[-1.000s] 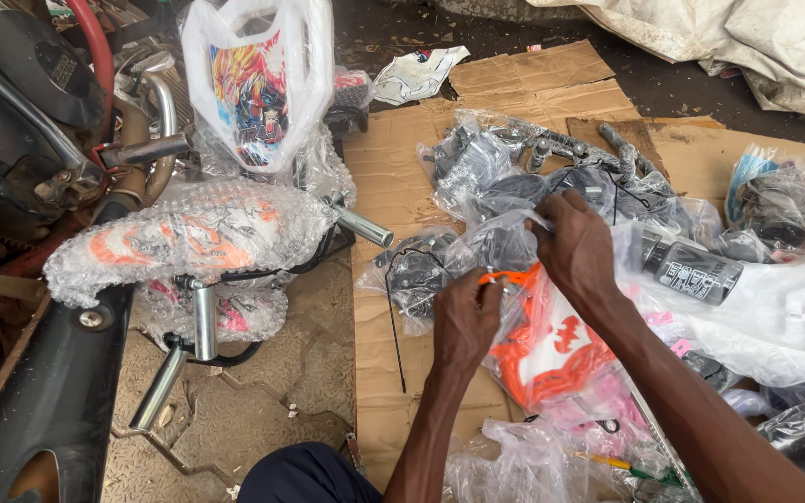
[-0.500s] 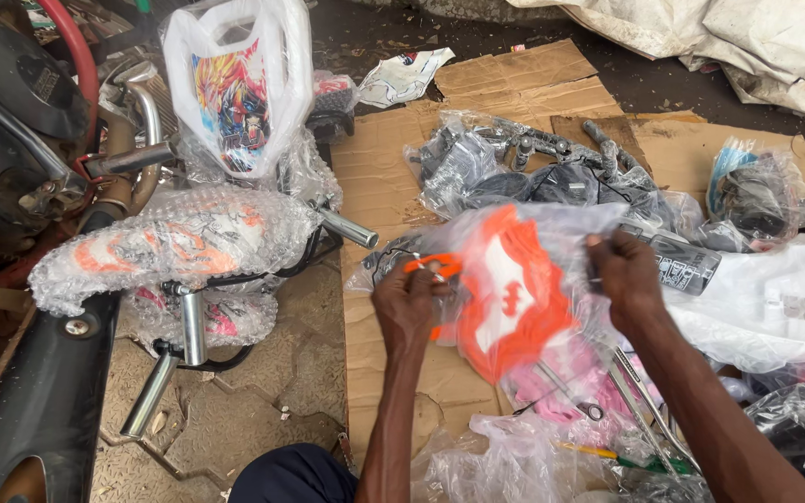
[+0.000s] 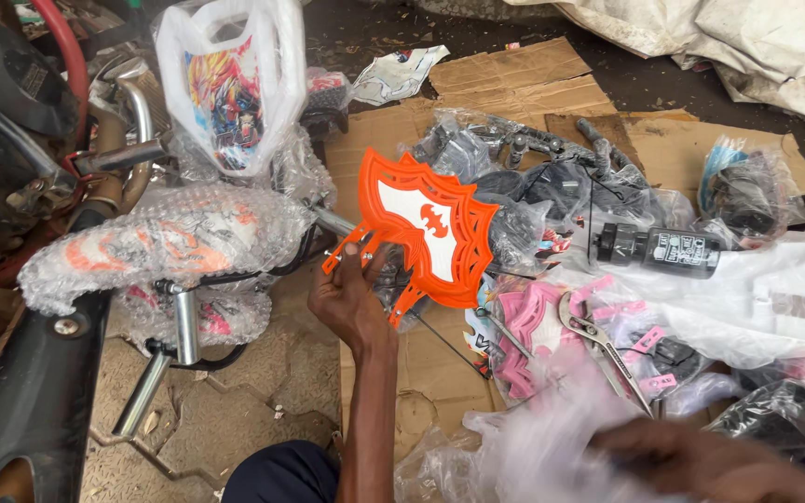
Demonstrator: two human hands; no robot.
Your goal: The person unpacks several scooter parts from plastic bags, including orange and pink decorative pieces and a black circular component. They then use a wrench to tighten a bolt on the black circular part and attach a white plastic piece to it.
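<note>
1. Head view, left side: the left hand (image 3: 351, 303) is up over the cardboard (image 3: 514, 79), fingers (image 3: 358, 263) clamped on the lower left edge of the orange plastic plate (image 3: 430, 233) with the white bat panel. The plate sticks up and to the right from the grip, so its long axis runs diagonally away from the palm, face toward the camera.
2. Same view, bottom right: the right hand (image 3: 710, 466) is a blur down by the clear plastic bag (image 3: 524, 456), well apart from the plate. Can't tell if its fingers are apart or closed.
3. So the left hand is the nearer one. Pliers (image 3: 598, 345) lie just right of the plate, beside the pink parts (image 3: 524, 340).
</note>
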